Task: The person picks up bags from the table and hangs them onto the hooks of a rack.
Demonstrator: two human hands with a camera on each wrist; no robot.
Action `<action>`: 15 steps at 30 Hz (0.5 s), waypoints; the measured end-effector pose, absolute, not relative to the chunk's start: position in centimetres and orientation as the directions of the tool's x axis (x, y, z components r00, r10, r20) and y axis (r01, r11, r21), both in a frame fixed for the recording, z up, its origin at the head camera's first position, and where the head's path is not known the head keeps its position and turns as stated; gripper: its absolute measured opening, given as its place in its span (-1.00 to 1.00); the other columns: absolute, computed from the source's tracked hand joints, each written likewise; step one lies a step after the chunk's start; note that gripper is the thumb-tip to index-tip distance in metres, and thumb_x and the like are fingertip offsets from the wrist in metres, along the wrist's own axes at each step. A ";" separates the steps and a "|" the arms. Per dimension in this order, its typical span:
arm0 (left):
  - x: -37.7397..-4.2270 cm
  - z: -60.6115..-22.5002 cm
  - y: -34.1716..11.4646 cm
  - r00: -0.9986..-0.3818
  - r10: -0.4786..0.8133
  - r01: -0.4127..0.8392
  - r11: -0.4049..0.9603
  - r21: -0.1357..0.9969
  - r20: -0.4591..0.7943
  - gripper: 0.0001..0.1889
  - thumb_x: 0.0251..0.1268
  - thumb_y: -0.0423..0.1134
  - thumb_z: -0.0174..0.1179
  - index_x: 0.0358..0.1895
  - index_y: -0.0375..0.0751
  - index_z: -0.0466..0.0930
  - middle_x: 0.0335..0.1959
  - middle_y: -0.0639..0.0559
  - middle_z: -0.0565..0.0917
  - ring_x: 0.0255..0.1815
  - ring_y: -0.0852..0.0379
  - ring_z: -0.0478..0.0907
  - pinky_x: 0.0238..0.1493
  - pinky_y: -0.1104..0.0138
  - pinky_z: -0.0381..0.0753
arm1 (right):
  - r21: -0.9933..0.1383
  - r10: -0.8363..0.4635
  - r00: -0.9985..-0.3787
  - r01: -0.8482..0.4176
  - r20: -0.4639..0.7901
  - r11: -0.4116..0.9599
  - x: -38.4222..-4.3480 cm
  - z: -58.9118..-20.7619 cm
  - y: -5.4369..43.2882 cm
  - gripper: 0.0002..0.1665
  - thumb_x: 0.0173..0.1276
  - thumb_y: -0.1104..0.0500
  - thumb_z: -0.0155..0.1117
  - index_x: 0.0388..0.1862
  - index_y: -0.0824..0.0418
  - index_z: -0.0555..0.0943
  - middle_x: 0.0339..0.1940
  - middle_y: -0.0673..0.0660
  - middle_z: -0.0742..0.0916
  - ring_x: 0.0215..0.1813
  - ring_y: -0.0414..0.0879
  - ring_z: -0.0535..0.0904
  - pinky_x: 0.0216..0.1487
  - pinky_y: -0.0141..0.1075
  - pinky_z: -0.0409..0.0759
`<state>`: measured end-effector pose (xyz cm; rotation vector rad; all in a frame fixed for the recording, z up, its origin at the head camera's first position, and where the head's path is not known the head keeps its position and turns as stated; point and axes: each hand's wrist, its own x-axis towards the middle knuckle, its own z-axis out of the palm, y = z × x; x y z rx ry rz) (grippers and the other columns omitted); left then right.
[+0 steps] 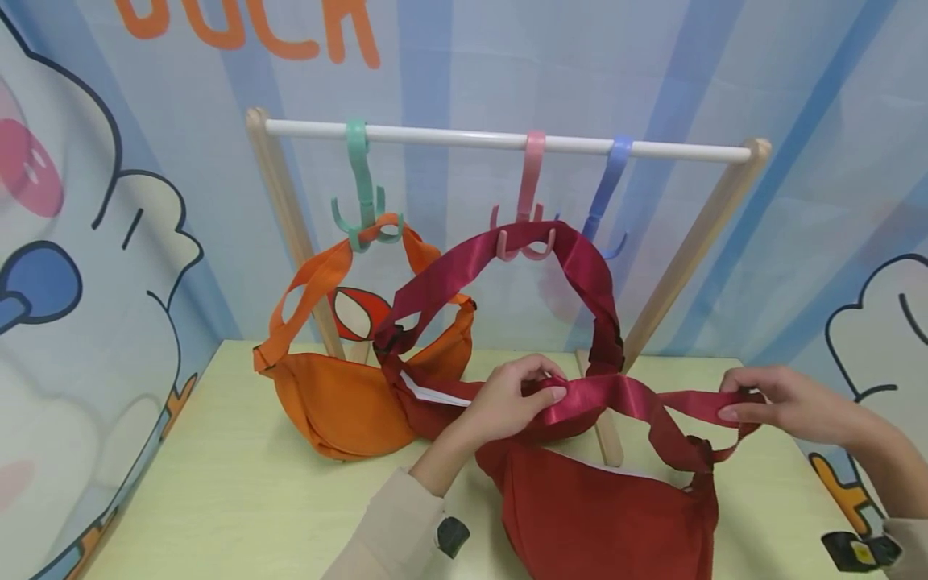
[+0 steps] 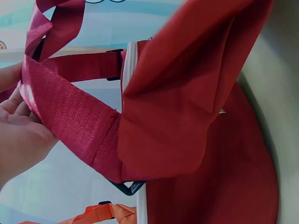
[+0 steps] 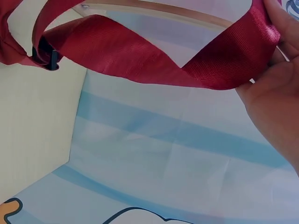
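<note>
A red waist bag (image 1: 609,515) sits at the front of the table, its dark red strap (image 1: 602,393) lifted above it. My left hand (image 1: 511,399) pinches the strap's left part between thumb and fingers, in front of a second dark red bag. The strap's right part is pinched by my right hand (image 1: 793,403), near a black buckle (image 3: 46,56). That second bag's strap (image 1: 464,266) loops over the pink hook (image 1: 532,185), and its body (image 1: 435,419) is partly hidden behind my left hand. In the left wrist view, my left hand (image 2: 23,121) holds the twisted strap.
A white rail (image 1: 449,135) on wooden posts (image 1: 681,258) carries the hooks. An orange bag (image 1: 348,403) hangs by its strap from the green hook (image 1: 362,185) at left. The blue hook (image 1: 607,193) holds no bag. Light yellow tabletop (image 1: 196,475) lies below.
</note>
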<state>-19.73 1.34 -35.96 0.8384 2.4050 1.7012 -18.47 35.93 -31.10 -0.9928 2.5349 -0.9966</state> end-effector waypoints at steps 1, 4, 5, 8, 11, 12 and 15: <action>-19.7 -35.9 1.4 -0.847 0.475 0.382 0.234 0.894 0.238 -0.85 0.23 -0.26 0.17 -0.16 -0.15 0.56 -0.35 0.10 0.55 -0.31 0.19 0.43 -0.31 0.42 0.45 | -0.662 -0.665 -0.746 -0.515 0.034 0.545 -18.4 -31.2 35.8 -0.84 0.28 0.38 0.12 -0.33 0.11 0.50 -0.45 -0.02 0.57 -0.41 -0.14 0.49 -0.49 -0.29 0.55; -19.7 -36.0 1.4 -0.848 0.478 0.375 0.232 0.898 0.231 -0.86 0.23 -0.26 0.17 -0.16 -0.15 0.55 -0.37 0.10 0.54 -0.32 0.19 0.42 -0.33 0.42 0.45 | -0.653 -0.649 -0.759 -0.519 0.055 0.551 -18.4 -31.6 35.5 -0.86 0.28 0.36 0.14 -0.32 0.12 0.51 -0.44 -0.02 0.59 -0.40 -0.17 0.51 -0.48 -0.25 0.58; -19.7 -35.9 1.4 -0.848 0.478 0.374 0.232 0.898 0.229 -0.86 0.23 -0.27 0.17 -0.16 -0.15 0.55 -0.38 0.10 0.54 -0.32 0.19 0.42 -0.33 0.42 0.45 | -0.655 -0.644 -0.762 -0.519 0.063 0.550 -18.3 -31.9 35.3 -0.86 0.28 0.37 0.13 -0.32 0.12 0.52 -0.43 -0.02 0.59 -0.39 -0.18 0.52 -0.48 -0.24 0.59; -19.7 -36.0 1.5 -0.849 0.481 0.368 0.236 0.900 0.221 -0.86 0.23 -0.29 0.17 -0.17 -0.16 0.54 -0.39 0.09 0.53 -0.33 0.19 0.42 -0.33 0.43 0.44 | -0.668 -0.630 -0.772 -0.510 0.079 0.541 -18.3 -32.7 35.0 -0.86 0.28 0.37 0.13 -0.31 0.13 0.52 -0.40 0.00 0.60 -0.37 -0.19 0.54 -0.50 -0.22 0.59; -19.6 -36.0 1.6 -0.848 0.483 0.366 0.238 0.899 0.217 -0.87 0.23 -0.30 0.16 -0.16 -0.17 0.54 -0.39 0.09 0.53 -0.32 0.20 0.42 -0.31 0.44 0.44 | -0.675 -0.597 -0.797 -0.493 0.096 0.549 -18.3 -33.5 34.5 -0.87 0.29 0.36 0.13 -0.30 0.13 0.53 -0.39 0.01 0.60 -0.36 -0.20 0.54 -0.54 -0.22 0.58; -19.6 -36.0 1.6 -0.846 0.486 0.369 0.237 0.899 0.219 -0.87 0.23 -0.30 0.16 -0.16 -0.17 0.54 -0.38 0.10 0.53 -0.32 0.20 0.42 -0.31 0.44 0.44 | -0.676 -0.581 -0.808 -0.482 0.098 0.557 -18.2 -33.8 34.4 -0.87 0.29 0.35 0.13 -0.29 0.13 0.53 -0.40 0.01 0.61 -0.37 -0.21 0.55 -0.56 -0.23 0.57; -19.5 -36.0 1.7 -0.837 0.496 0.383 0.231 0.894 0.230 -0.87 0.24 -0.30 0.15 -0.17 -0.18 0.53 -0.39 0.09 0.53 -0.32 0.21 0.41 -0.31 0.44 0.43 | -0.681 -0.533 -0.840 -0.447 0.096 0.581 -18.2 -34.5 33.9 -0.89 0.31 0.33 0.11 -0.26 0.15 0.55 -0.40 0.01 0.63 -0.40 -0.21 0.55 -0.63 -0.24 0.53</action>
